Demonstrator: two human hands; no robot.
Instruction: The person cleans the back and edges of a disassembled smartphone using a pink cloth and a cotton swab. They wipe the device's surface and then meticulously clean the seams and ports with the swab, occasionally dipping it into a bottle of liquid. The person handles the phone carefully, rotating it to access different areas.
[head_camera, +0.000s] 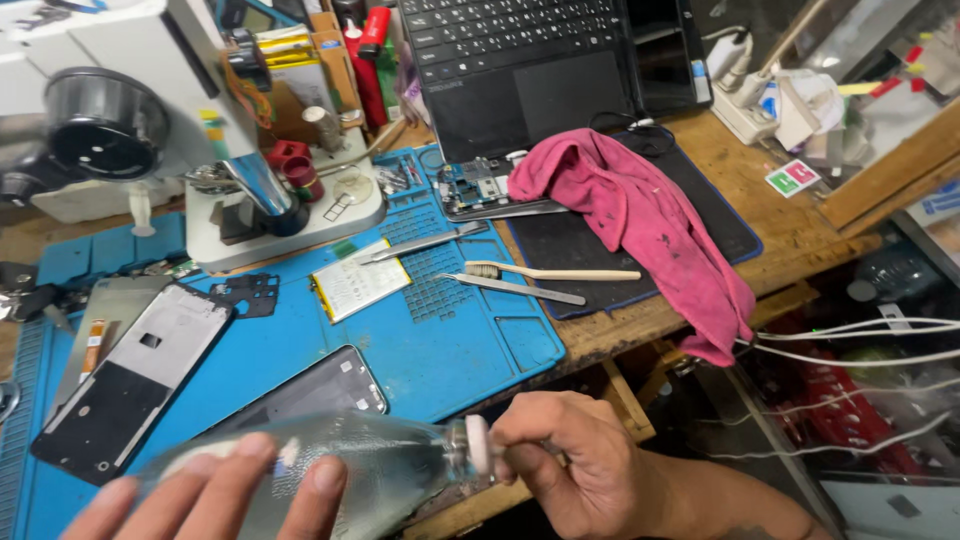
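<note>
Blue work mat, left hand cradling clear bottle, right hand gripping cap

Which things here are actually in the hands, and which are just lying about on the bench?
In hand:
clear bottle, held by the left hand
white cap, gripped by the right hand

Lying about:
pink cloth
toothbrush
tweezers
phone frame
dark phone screen
microscope
laptop

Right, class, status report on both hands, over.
Left hand grips clear glass bottle. Right hand on its white cap. Black phone screen lies underneath.
</note>
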